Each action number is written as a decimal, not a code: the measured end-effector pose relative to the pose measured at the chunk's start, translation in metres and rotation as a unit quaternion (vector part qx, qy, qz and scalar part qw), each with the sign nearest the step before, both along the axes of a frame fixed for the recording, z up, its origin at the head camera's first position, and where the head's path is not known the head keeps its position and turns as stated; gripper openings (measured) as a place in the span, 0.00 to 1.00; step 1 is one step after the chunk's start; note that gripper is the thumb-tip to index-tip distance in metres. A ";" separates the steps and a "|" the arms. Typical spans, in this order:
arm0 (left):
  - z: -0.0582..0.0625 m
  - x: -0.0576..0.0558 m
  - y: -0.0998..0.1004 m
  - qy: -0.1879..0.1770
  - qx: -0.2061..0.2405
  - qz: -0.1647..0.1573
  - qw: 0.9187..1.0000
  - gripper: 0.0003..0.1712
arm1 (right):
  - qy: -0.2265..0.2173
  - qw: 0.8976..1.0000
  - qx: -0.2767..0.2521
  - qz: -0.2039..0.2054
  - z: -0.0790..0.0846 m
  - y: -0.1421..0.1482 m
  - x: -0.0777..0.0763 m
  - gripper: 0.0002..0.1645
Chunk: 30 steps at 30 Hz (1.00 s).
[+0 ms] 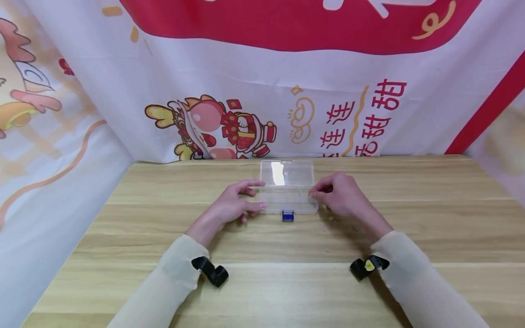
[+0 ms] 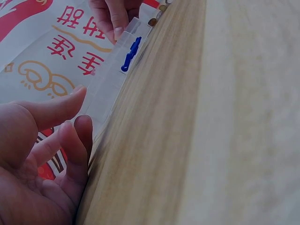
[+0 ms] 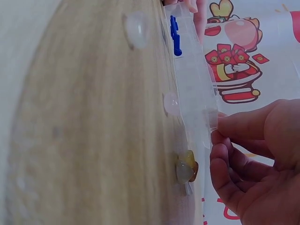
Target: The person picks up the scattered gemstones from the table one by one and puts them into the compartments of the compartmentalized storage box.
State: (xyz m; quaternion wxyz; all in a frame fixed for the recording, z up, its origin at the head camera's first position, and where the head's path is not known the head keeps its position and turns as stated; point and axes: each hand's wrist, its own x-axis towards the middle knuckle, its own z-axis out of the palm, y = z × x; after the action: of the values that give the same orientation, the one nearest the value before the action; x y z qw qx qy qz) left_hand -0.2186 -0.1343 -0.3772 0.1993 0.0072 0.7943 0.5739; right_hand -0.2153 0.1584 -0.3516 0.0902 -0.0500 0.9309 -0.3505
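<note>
A clear plastic box (image 1: 280, 207) lies on the table, its transparent lid (image 1: 301, 172) laid back behind it and a blue latch (image 1: 288, 216) at its front. My left hand (image 1: 235, 202) is at the box's left end, thumb and index finger spread along the edge, the other fingers loosely bent. Over the right-end compartment, my right hand (image 1: 342, 193) has thumb and index finger pinched together. A small yellowish bit shows at those fingertips; most of it is hidden. Beside the box's right front corner sit small polished stones, including a yellow one (image 3: 189, 156) and a greyish one (image 3: 183, 172).
A pale pink stone (image 3: 172, 103) and a whitish stone (image 3: 137, 30) lie on the wooden table (image 1: 287, 291) in front of the box. Behind the table hangs a printed cloth (image 1: 246, 68). Each wrist wears a black strapped camera (image 1: 211, 272).
</note>
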 end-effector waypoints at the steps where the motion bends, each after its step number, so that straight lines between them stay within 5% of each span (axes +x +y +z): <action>1: 0.000 0.000 0.001 0.000 0.000 -0.001 1.000 0.36 | 0.000 1.000 0.002 -0.001 0.000 0.000 0.000 0.08; 23: -0.001 0.000 -0.005 0.000 -0.004 0.004 1.000 0.38 | 0.017 1.000 -0.009 0.020 -0.003 -0.002 -0.001 0.09; 30: -0.003 -0.002 0.000 0.003 0.004 -0.005 1.000 0.38 | 0.013 0.998 -0.045 0.043 0.000 0.028 -0.005 0.11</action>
State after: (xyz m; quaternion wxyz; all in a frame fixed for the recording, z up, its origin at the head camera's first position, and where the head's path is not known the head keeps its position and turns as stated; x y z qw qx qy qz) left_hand -0.2206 -0.1340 -0.3800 0.2001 0.0139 0.7924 0.5761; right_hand -0.2203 0.1860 -0.3519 0.0906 -0.0987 0.9123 -0.3869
